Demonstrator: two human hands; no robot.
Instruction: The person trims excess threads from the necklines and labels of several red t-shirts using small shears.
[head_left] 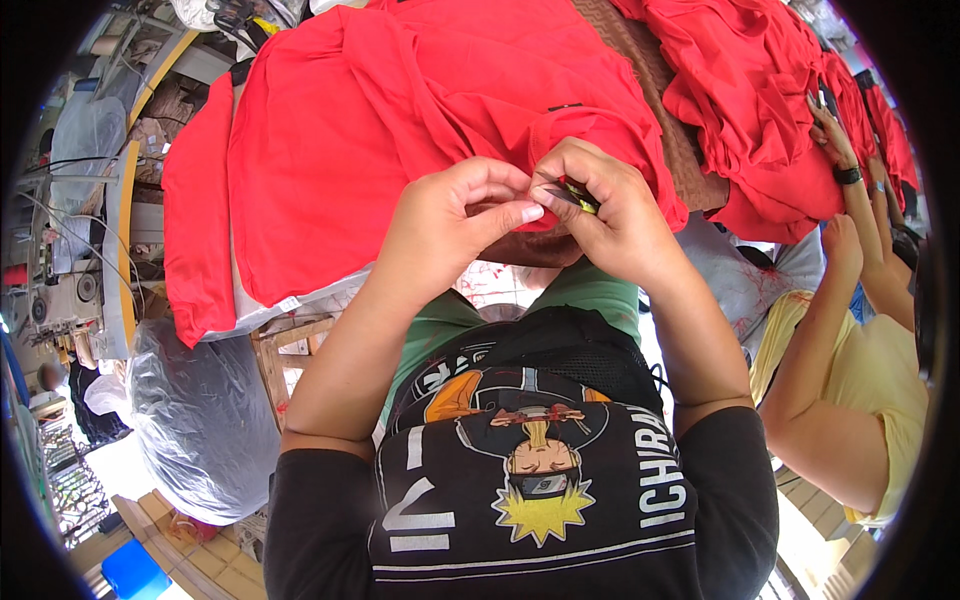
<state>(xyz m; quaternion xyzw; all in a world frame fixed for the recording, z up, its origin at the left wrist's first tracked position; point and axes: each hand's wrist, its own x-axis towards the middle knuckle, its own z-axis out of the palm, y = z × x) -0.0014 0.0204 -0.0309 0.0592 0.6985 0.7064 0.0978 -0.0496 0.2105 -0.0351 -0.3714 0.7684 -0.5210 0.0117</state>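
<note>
Head view: looks down on a bench; 12 o'clock is the top.
Red cloth [330, 130]: spread in folds from 10 to 1 o'clock, near edge at the hands.
Left hand [450, 212]: just past 12; fingers curled, thumb tip near fingertips; cannot tell whether it grips cloth.
Right hand [615, 215]: toward 1 o'clock; closed round small black-and-yellow snips [580, 197].
Progress: looks mid-step at the cloth's near edge; red threads [490, 284] on the floor suggest some trimming done; finished share and remainder cannot be told.
Second red cloth [745, 110]: heaped at 2 o'clock, a co-worker's hand [834, 138] at it.
Clear plastic bag [205, 430]: 8 o'clock, bulky; contents unclear.
Blue bin [136, 572]: beyond the bag, toward 8; inside not readable.
</note>
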